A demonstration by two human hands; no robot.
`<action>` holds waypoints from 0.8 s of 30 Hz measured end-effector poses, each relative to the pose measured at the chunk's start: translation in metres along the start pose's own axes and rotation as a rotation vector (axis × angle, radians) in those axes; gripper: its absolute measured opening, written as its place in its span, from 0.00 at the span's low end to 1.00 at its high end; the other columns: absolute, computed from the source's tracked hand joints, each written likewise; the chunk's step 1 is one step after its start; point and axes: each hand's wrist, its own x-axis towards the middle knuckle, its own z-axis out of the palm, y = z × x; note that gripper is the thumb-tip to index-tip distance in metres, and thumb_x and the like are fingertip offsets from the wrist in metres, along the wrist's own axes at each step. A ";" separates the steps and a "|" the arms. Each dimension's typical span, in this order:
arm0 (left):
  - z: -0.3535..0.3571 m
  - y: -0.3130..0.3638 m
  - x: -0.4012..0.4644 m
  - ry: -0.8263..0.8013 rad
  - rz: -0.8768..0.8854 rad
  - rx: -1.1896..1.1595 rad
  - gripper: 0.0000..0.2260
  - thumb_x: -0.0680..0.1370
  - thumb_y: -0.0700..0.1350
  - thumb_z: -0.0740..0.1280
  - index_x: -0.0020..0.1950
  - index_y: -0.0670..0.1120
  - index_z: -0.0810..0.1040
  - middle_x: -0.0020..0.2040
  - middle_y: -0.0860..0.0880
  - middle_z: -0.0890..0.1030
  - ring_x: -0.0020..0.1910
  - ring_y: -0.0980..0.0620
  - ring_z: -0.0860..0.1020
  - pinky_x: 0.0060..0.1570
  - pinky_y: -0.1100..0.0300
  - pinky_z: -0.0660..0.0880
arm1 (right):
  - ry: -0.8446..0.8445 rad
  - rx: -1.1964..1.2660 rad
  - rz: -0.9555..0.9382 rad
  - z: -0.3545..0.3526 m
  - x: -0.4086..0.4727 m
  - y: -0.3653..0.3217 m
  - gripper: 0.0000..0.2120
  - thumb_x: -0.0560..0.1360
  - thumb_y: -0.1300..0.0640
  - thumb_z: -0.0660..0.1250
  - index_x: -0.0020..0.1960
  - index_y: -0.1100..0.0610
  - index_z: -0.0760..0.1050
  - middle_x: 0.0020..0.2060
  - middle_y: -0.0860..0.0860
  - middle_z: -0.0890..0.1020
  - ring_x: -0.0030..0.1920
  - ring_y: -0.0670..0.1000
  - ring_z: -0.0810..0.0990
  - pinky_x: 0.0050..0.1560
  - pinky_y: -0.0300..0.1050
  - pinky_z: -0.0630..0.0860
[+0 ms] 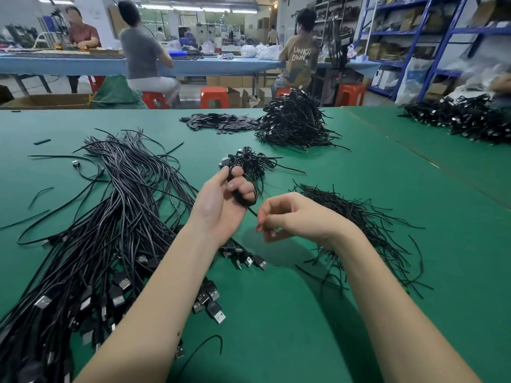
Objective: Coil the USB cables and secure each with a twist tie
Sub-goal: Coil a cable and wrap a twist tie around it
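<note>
My left hand point(225, 200) holds a black USB cable point(240, 199) wound in loops round its fingers, above the green table point(290, 313). A short length of that cable runs down to my right hand point(287, 215), which pinches its end with curled fingers. A big bundle of loose USB cables point(116, 217) lies at the left, plugs toward me. Several black twist ties point(359, 230) are heaped under and beyond my right wrist. A few coiled cables point(249, 161) lie just past my left hand.
A tall heap of coiled cables point(296, 120) stands at the table's far middle, with small black pieces point(221, 123) beside it. Another cable heap point(464, 120) lies far right. People sit at a blue bench behind; orange stools point(214, 96) and shelving stand beyond the table.
</note>
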 end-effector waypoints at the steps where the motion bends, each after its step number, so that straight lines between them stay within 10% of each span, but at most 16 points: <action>1: 0.001 0.000 0.000 -0.011 -0.025 -0.032 0.21 0.86 0.46 0.52 0.35 0.47 0.71 0.26 0.55 0.62 0.25 0.57 0.64 0.26 0.65 0.63 | 0.079 -0.094 0.011 -0.003 0.002 0.003 0.10 0.79 0.70 0.61 0.46 0.60 0.79 0.44 0.55 0.85 0.41 0.51 0.81 0.51 0.48 0.81; 7: -0.001 0.000 -0.005 -0.183 -0.160 0.048 0.19 0.86 0.49 0.54 0.35 0.48 0.65 0.28 0.55 0.57 0.24 0.57 0.58 0.25 0.66 0.60 | 0.270 0.434 -0.087 -0.008 0.010 0.004 0.06 0.80 0.55 0.70 0.54 0.54 0.83 0.43 0.49 0.85 0.39 0.46 0.81 0.39 0.38 0.77; 11: 0.007 -0.013 -0.003 -0.132 -0.064 0.302 0.17 0.87 0.48 0.52 0.39 0.47 0.66 0.30 0.54 0.56 0.29 0.53 0.64 0.35 0.61 0.65 | 0.543 0.199 -0.141 -0.003 0.015 0.006 0.03 0.76 0.59 0.74 0.47 0.52 0.85 0.30 0.47 0.79 0.28 0.42 0.73 0.30 0.34 0.71; 19: 0.004 -0.029 -0.003 0.167 0.394 1.430 0.09 0.85 0.43 0.54 0.52 0.43 0.71 0.44 0.46 0.78 0.41 0.47 0.76 0.38 0.58 0.67 | 0.601 0.393 -0.153 0.008 0.020 0.005 0.05 0.74 0.64 0.75 0.48 0.56 0.85 0.36 0.56 0.86 0.29 0.46 0.80 0.43 0.44 0.84; 24: 0.009 -0.035 -0.008 0.079 0.318 1.265 0.10 0.86 0.42 0.52 0.58 0.38 0.70 0.53 0.42 0.80 0.47 0.48 0.84 0.46 0.52 0.82 | 0.571 0.478 -0.191 0.004 0.015 0.002 0.05 0.75 0.65 0.75 0.46 0.56 0.85 0.37 0.53 0.87 0.33 0.48 0.81 0.44 0.46 0.84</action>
